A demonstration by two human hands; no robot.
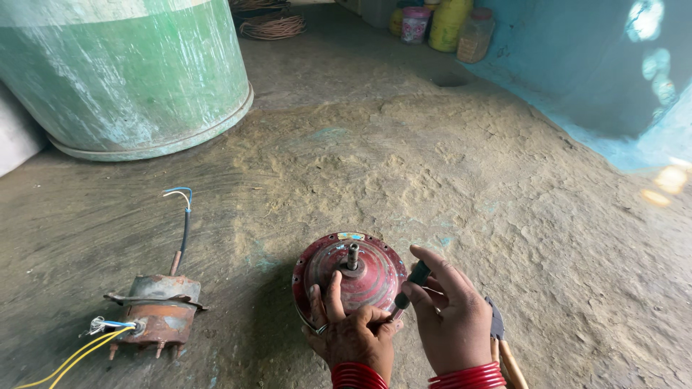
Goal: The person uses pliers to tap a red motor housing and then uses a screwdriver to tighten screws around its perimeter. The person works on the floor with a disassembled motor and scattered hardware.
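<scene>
A rough, dusty earthen floor (447, 166) fills the frame, bounded by a blue wall at the upper right and a large green drum (130, 72) at the upper left. At the lower centre a round, domed red metal motor housing (349, 277), scuffed and rusted, with a steel shaft upright at its middle, is steadied by the left hand (353, 335), whose fingers are curled onto its rim. The right hand (450, 317) is closed around a dark-handled screwdriver (412, 281) angled at the rim. A slipped tip could gouge the left fingers, and grit could be picked up by the housing. A rusty wired motor core (158, 313) lies well apart at lower left.

Dusty earthen floor (432, 158) (sunlit), turquoise wall (577, 65)
</scene>
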